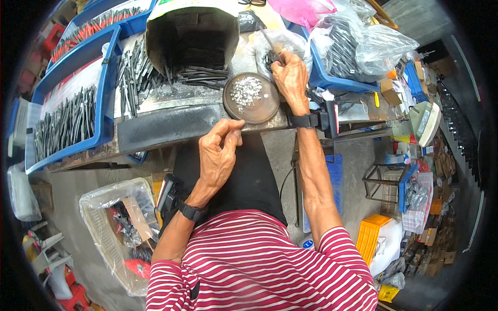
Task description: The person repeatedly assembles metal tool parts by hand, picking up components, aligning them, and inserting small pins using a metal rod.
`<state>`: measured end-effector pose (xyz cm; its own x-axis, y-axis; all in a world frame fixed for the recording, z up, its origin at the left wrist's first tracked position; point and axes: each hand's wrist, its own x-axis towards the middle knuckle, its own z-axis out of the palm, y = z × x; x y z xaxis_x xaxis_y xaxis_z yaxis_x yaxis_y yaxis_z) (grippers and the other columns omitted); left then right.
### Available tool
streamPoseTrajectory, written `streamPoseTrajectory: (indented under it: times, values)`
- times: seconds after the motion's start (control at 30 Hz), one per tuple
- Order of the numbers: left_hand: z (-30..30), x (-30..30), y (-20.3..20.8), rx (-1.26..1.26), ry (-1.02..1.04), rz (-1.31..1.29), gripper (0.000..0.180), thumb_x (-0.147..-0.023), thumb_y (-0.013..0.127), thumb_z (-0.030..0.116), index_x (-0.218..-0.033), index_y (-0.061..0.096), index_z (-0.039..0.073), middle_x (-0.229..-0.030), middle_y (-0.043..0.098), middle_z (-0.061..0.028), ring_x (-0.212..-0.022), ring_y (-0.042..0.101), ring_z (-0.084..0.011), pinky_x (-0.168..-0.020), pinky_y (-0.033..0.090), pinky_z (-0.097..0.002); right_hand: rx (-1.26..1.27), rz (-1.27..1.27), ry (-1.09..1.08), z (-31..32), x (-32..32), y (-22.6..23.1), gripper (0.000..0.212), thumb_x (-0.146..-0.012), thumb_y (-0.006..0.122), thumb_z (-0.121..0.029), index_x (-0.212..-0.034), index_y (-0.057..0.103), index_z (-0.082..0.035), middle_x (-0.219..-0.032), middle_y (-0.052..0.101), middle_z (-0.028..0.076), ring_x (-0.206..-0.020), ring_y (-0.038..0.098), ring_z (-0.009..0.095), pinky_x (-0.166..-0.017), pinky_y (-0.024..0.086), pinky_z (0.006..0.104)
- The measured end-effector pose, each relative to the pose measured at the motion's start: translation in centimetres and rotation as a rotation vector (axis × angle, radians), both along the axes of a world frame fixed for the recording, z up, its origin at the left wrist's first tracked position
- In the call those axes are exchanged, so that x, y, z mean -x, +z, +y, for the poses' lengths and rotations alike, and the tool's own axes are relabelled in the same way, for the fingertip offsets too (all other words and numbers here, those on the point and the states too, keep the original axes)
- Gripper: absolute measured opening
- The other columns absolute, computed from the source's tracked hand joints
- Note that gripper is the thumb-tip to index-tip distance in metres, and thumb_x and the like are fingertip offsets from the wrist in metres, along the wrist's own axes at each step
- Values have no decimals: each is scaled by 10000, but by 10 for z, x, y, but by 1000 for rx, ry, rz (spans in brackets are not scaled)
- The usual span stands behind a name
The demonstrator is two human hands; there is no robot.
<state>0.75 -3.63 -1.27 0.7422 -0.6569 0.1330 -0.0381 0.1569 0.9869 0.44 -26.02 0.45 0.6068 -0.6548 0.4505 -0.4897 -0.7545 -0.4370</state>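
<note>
My right hand (pixel 291 78) is closed, its fingertips down at a cluster of small dark pieces (pixel 270 58) in a clear plastic bag (pixel 262 42). A thin grey strip rises beside those fingers; whether they grip it I cannot tell. Between my hands lies a round brown dish (pixel 263 115) holding many small whitish bits (pixel 246 92). At the dish's near rim my left hand (pixel 220 150) pinches thumb and forefinger together; anything between them is too small to make out. Slim black strips (pixel 203 75) lie beyond the dish, at the mouth of an open carton (pixel 193 36).
Blue trays of black strips (pixel 65 122) and of red-and-black strips (pixel 96 28) stand at the left. A blue bin (pixel 332 82) with bagged black pieces is at the right. A dark flat pad (pixel 168 127) lies along the bench's front edge. A plastic-lined crate (pixel 98 223) stands below left.
</note>
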Motion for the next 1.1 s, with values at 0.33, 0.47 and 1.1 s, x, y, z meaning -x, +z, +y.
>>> streamPoseTrajectory:
  times: [0.33,0.47,1.1]
  values:
    - [-3,-1,1,45,-22,98,133,-834,510,38,-940,587,16,-676,515,17,-594,434,-21,-516,331,-152,-574,-502,181,30,26,23,66,-733,546,-25,-752,523,33,-610,561,91,-489,522,120,-456,414,234]
    - [-3,2,4,37,-11,97,131,-838,513,45,-941,591,24,-670,517,21,-580,423,-18,-502,318,-151,-1014,-529,303,67,47,26,168,-748,574,-8,-896,564,72,-719,589,112,-540,519,104,-475,403,202]
    - [-2,5,3,127,-10,81,124,-838,535,49,-943,592,15,-668,524,13,-564,410,-19,-500,310,-149,-1282,-623,508,101,67,18,106,-812,550,-72,-823,557,34,-726,608,103,-548,551,104,-463,417,180]
